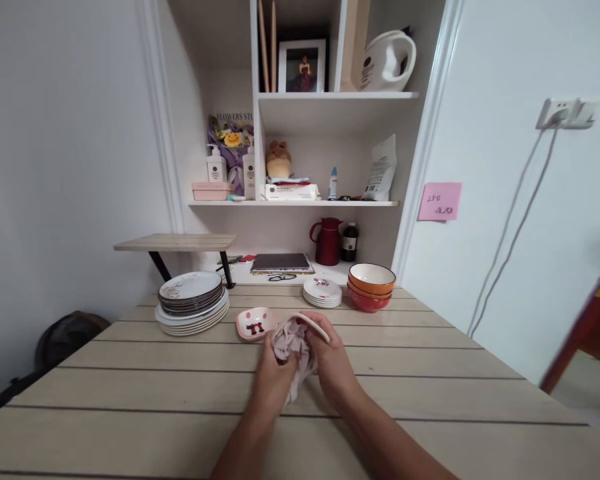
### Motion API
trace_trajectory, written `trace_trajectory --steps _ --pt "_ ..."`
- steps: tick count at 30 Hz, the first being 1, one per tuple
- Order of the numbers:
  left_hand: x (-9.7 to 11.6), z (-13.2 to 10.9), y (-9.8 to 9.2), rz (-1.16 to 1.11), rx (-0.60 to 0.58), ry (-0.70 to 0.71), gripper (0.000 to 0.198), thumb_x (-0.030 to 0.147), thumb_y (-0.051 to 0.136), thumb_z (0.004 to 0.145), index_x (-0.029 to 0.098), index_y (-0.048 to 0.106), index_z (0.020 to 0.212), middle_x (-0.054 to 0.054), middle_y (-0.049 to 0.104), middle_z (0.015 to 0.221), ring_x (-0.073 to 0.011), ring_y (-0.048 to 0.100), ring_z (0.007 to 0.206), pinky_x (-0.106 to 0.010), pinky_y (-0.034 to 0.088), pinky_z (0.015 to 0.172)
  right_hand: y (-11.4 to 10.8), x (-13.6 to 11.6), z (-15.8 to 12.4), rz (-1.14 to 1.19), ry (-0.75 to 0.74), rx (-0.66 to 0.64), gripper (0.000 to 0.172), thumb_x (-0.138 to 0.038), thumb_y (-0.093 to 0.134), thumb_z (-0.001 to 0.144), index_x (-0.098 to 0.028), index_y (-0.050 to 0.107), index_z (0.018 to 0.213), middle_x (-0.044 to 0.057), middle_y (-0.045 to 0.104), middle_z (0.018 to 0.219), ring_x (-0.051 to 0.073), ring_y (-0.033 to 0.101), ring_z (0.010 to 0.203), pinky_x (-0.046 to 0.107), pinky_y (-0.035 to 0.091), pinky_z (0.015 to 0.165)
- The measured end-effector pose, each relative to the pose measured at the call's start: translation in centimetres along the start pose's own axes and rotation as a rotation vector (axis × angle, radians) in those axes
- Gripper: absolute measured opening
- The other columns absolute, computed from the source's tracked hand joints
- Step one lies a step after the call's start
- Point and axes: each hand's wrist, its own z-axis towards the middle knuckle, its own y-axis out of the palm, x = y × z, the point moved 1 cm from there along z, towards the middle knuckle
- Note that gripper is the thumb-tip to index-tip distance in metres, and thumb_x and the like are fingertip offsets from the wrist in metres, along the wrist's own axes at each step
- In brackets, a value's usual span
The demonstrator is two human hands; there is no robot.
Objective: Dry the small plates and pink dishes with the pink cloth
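Head view: two hands over a pale slatted tabletop (130,373).

**Hands.** The left hand (275,377) is clenched around one bunched, pale cloth (293,347) and presses it against a dish. The right hand (333,363) grasps one small dish (314,325) by its far side. The dish is tilted on edge, and only its pale rim shows above the cloth. Dish and cloth sit between the two hands, at the middle of the tabletop.

**Near the hands.** One pink dish (255,323) with a red motif lies flat on the tabletop just beyond the left hand, apart from it.

**Stacks, three in all.**
- At far left is a stack of large plates (193,303), darker-rimmed above and white below. It probably holds upward of ten plates, though the edges are too fine to count.
- At centre rear is a low stack of small white saucers (323,292).
- Just beside the saucers, to the right, are three nested bowls (371,287): two orange over one red.

**Rear ledge.** This holds one red jug (327,241), one dark bottle (350,241), one tablet (280,261) and one pair of glasses (283,277).

**Right wall.** One pink note (439,201) is stuck here.
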Motion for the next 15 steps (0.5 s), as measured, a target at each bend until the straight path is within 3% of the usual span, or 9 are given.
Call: trace_trajectory --steps 4,9,12,15 --pt "1.0 -0.3 -0.5 0.378 0.031 -0.027 0.045 0.022 0.057 0.081 0.015 0.049 0.125 -0.016 0.068 0.116 -0.0241 0.065 0.107 -0.033 0.048 0.088 -0.5 -1.0 0.3 -0.205 -0.097 -0.081 0.024 -0.021 0.06 0.075 -0.024 0.07 0.097 0.002 0.07 0.09 0.02 0.06 0.084 0.029 0.046 0.075" --pt "2.0 -1.0 -1.6 0.744 0.011 -0.095 0.043 0.033 0.054 0.088 0.019 0.05 0.128 -0.013 0.073 0.103 -0.0256 0.068 0.096 -0.031 0.045 0.073 -0.3 -2.0 -0.1 -0.534 -0.311 -0.3 0.044 -0.007 0.05 0.073 -0.029 0.073 0.104 0.003 0.068 0.108 0.023 0.057 0.103 0.036 0.042 0.095" --pt "2.3 -1.2 -2.0 0.84 0.019 -0.068 0.041 0.035 0.051 0.09 0.021 0.049 0.129 -0.012 0.073 0.1 -0.0242 0.069 0.094 -0.029 0.043 0.071 -0.2 -2.2 -0.4 -0.621 -0.319 -0.396 0.05 -0.006 0.049 0.073 -0.031 0.072 0.11 0.005 0.066 0.11 0.023 0.057 0.103 0.037 0.043 0.094" --pt "2.0 -1.1 -2.1 0.902 -0.008 -0.046 0.039 0.033 0.049 0.091 0.018 0.053 0.127 -0.013 0.073 0.098 -0.0248 0.069 0.091 -0.029 0.043 0.071 -0.4 -2.3 -0.4 -0.582 -0.255 -0.363 0.052 -0.006 0.05 0.071 -0.03 0.07 0.112 0.004 0.066 0.111 0.022 0.058 0.101 0.035 0.043 0.092"
